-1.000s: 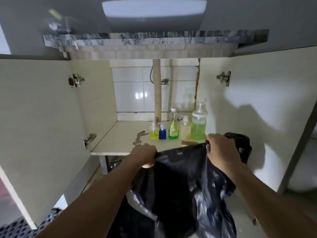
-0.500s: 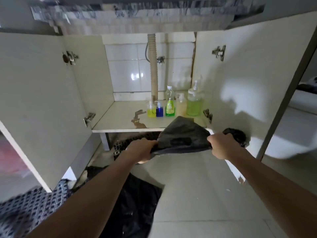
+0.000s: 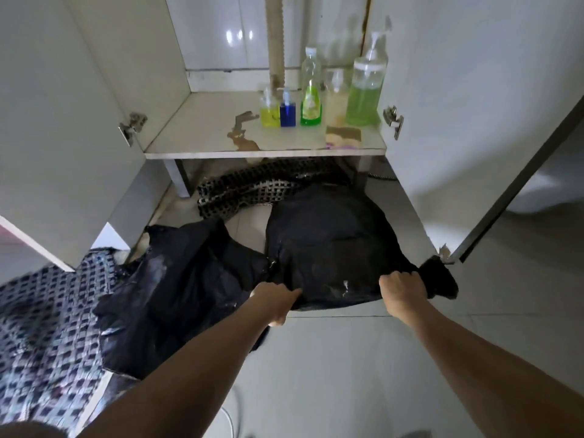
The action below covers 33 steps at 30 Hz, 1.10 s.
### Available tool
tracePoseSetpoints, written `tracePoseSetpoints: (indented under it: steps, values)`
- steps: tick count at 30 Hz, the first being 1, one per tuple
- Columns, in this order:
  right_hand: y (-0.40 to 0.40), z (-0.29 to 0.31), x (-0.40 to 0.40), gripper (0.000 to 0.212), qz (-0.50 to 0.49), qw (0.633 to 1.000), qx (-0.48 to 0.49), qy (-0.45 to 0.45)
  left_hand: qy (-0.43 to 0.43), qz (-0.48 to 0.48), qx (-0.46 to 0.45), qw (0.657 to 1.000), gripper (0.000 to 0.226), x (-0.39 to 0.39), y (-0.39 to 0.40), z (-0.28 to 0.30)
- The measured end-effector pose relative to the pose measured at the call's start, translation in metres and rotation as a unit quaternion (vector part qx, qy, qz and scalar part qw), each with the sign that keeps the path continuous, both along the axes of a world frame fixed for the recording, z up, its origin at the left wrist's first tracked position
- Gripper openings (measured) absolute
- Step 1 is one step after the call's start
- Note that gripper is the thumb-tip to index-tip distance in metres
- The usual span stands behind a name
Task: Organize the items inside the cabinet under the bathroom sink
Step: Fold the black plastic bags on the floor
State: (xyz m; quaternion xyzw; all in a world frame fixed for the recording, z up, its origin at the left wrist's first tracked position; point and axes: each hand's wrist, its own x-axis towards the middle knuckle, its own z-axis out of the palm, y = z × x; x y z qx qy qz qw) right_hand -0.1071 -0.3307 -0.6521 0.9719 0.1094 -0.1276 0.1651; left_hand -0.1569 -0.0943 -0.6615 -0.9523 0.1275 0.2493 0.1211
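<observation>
Left hand: our left hand (image 3: 275, 300) gripped the near edge of a black plastic bag (image 3: 328, 245), fingers curled into the film.
Right hand: our right hand (image 3: 401, 287) clutched the same edge further right, fist closed on a bunched corner.
Bag: it lay spread low over the tiled floor (image 3: 347, 374), in front of the open cabinet and below its shelf (image 3: 202, 128), stretched between our two hands.
Second black sheet: more black plastic (image 3: 177, 286) lay crumpled on the floor to the left, touching the bag near our left hand.
Bottles: five stood in a row at the back right of the shelf – a small yellow pump bottle (image 3: 269, 110), a small blue pump bottle (image 3: 287, 109), a tall green-labelled bottle (image 3: 311, 90), a pale pump bottle (image 3: 336, 98) and a large green pump bottle (image 3: 366, 83).
Pipe: a ribbed drain pipe (image 3: 275, 39) came down behind the yellow and blue bottles.
Shelf damage: a brown peeled patch (image 3: 241, 134) marked the shelf centre.
Under the shelf: a black perforated mat (image 3: 252, 191) lay partly beneath it, just beyond the bag.
Doors: the left door (image 3: 63, 121) and right door (image 3: 474, 105) stood open either side.
Left foreground: a checked cloth (image 3: 47, 327) covered the floor there.
</observation>
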Motion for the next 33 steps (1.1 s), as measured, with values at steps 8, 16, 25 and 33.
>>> tracePoseSetpoints:
  steps: [8,16,25,33]
  values:
    - [-0.016,-0.038,-0.013,0.030,-0.035,0.995,-0.042,0.086,0.067,0.021,-0.037,0.997,0.062,-0.029,-0.022,-0.043]
    - [0.014,-0.017,-0.012,0.029,-0.041,0.990,0.029,0.129,0.139,0.131,-0.176,0.966,0.065,-0.018,-0.012,-0.031]
    - [0.186,0.081,0.023,0.019,0.055,0.889,0.455,0.005,-0.019,0.197,-0.129,0.972,0.064,0.049,0.111,0.133]
    - [0.284,0.018,-0.040,0.042,0.068,0.898,0.341,0.270,0.121,0.286,-0.019,0.951,0.058,-0.054,0.223,0.070]
